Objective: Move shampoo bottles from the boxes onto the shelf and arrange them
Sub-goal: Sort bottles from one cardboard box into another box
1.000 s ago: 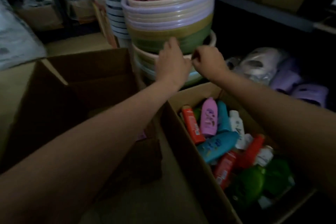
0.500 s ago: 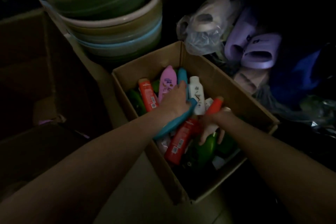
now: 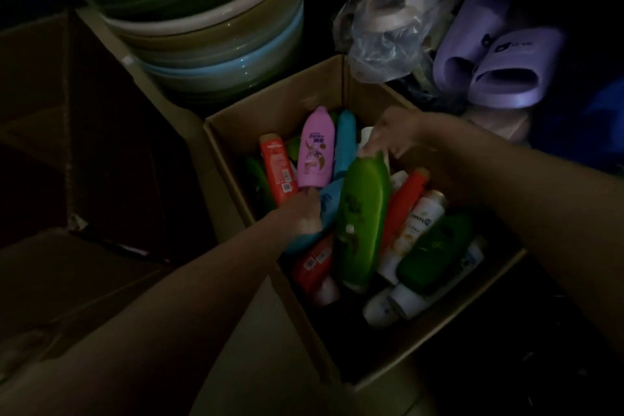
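Fingers of the right hand [image 3: 393, 138] curl round the top end of a tall green plastic shampoo bottle [image 3: 363, 216], which lies tilted on the heap with its upper end raised toward the far wall of the open brown cardboard box [image 3: 280, 101]. The left hand [image 3: 304, 216] reaches in from the near-left side and grips a light blue plastic bottle [image 3: 326, 209] — its fingers look wrapped under the body, though the dim light makes the exact hold hard to read. Just beyond that hand lie a pink plastic bottle with a printed label [image 3: 315, 152], an orange-red bottle [image 3: 277, 169] to its left and a second blue bottle [image 3: 346, 142] to its right. On the right side of the box rest another red bottle [image 3: 405, 203], a white bottle [image 3: 417, 230] and a dark green bottle [image 3: 435, 250] — all loosely piled. Behind the box stands a stack of plastic basins [image 3: 216, 40]; to its right, lilac rubber slippers [image 3: 503, 74] and a bagged pale pair [image 3: 388, 20].
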